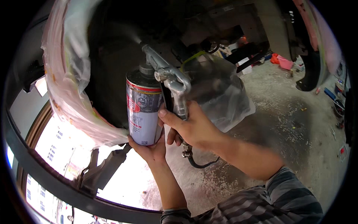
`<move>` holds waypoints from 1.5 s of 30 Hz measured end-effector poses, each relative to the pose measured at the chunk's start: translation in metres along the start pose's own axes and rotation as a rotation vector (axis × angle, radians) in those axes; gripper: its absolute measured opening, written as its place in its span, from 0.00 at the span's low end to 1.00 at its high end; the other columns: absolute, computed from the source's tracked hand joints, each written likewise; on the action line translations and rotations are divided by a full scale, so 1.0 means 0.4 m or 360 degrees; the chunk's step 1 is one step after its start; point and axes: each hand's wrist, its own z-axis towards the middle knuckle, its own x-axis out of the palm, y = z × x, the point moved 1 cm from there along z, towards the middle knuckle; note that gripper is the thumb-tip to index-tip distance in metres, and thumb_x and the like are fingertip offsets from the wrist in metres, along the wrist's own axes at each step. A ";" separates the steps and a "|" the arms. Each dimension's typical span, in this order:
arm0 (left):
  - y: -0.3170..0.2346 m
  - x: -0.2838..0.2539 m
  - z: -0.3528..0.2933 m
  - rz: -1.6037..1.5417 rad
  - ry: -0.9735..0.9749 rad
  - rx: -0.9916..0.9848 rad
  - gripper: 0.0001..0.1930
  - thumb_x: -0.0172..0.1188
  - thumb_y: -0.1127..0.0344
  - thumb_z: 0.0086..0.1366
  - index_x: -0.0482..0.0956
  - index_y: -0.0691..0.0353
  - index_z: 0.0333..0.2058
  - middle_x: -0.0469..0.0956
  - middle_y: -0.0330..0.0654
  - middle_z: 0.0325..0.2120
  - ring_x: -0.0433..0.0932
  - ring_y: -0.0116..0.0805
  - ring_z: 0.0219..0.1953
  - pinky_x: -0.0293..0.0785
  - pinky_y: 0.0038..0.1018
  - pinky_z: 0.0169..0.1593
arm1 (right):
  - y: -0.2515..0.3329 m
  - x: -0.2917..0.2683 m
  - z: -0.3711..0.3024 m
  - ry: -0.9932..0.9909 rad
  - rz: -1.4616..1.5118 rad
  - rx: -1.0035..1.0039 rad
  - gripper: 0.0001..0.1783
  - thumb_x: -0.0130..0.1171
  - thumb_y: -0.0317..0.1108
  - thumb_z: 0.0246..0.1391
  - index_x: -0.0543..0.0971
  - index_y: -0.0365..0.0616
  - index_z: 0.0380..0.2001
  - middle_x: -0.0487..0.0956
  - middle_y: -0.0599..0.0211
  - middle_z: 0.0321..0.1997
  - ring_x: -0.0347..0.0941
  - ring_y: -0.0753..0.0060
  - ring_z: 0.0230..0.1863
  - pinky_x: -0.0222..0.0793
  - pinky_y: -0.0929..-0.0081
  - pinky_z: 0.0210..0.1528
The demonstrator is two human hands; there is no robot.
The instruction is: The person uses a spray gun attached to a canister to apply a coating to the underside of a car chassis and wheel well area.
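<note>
Head view: right hand (190,128) grips the metal spray gun (171,84) handle, fingers curled tight, nozzle angled up-left, while left hand (149,147) cups the base of the upright canister (143,110) hanging just left of the gun.

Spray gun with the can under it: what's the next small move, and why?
Probably sweep the nozzle slowly sideways along the dark underside. The right hand grips the spray gun handle, the left hand props the can from below, and a faint mist shows at the tip, aimed at one spot between the plastic sheets.
</note>
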 end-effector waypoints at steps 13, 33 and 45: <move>0.098 0.031 -0.166 0.0035 -0.0207 0.0346 0.33 0.33 0.38 0.65 0.60 0.51 0.61 0.64 0.46 0.57 0.64 0.47 0.58 0.62 0.49 0.58 | 0.093 -0.169 0.013 0.0624 -0.0018 0.0413 0.17 0.56 0.41 0.59 0.73 0.35 0.36 0.76 0.62 0.29 0.75 0.75 0.21 0.68 0.79 0.16; 0.133 0.036 -0.229 0.0017 -0.0596 0.0365 0.33 0.37 0.41 0.61 0.64 0.59 0.56 0.69 0.47 0.37 0.68 0.44 0.40 0.68 0.39 0.49 | 0.074 -0.179 0.029 0.0651 0.0135 0.0650 0.12 0.54 0.34 0.58 0.74 0.33 0.33 0.75 0.60 0.24 0.74 0.72 0.18 0.64 0.77 0.15; 0.016 0.187 -0.128 0.0403 -0.0186 0.0367 0.34 0.36 0.42 0.65 0.61 0.63 0.59 0.67 0.50 0.53 0.68 0.47 0.55 0.71 0.41 0.52 | 0.145 -0.170 0.002 0.0455 0.0484 -0.0094 0.16 0.58 0.40 0.58 0.74 0.33 0.33 0.74 0.66 0.17 0.69 0.81 0.14 0.63 0.83 0.13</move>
